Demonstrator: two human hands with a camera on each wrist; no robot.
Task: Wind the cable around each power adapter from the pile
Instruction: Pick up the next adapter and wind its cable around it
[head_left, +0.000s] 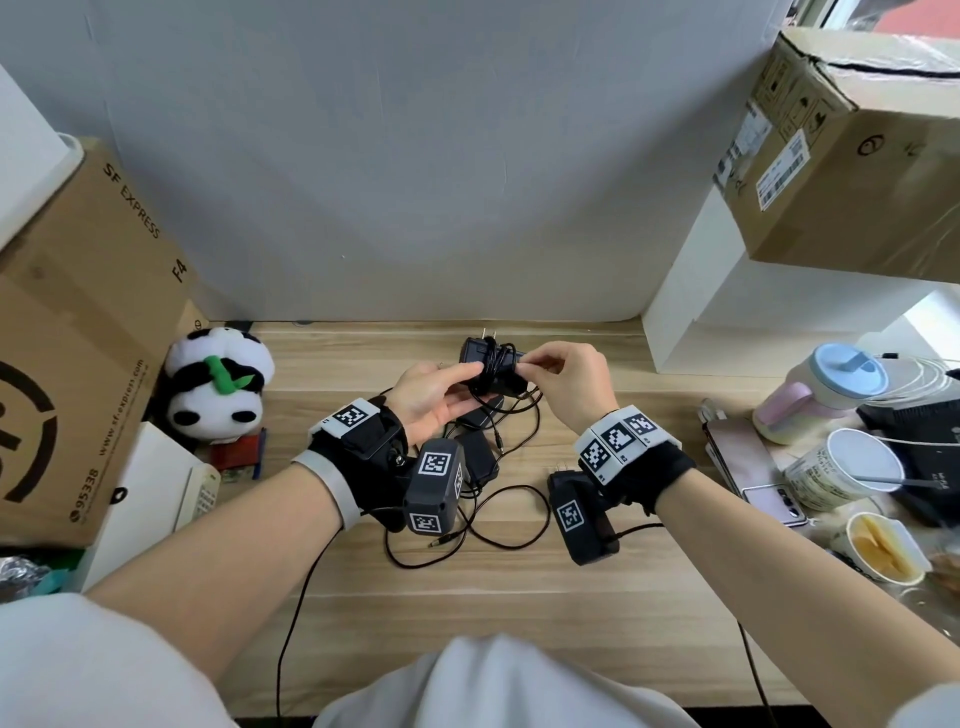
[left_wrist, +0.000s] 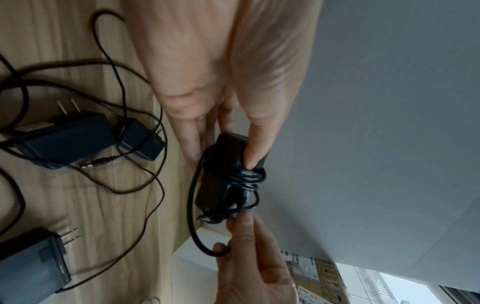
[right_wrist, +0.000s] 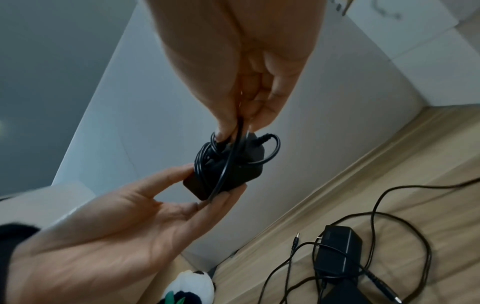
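Aloft, left hand (head_left: 434, 395) fingers clamped on the adapter (head_left: 485, 358) — right hand (head_left: 563, 374) fingers pinching its cable (left_wrist: 193, 205).

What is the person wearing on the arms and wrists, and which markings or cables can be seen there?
Both hands are bare. The left wrist carries a black strap with a white band, a square black-and-white code tag, and a dark grey camera box bearing two more tags. The right wrist has a black strap, a white band with three code tags and a black tagged box. Thin black cables trail from the wrist units. The short sleeves are white.
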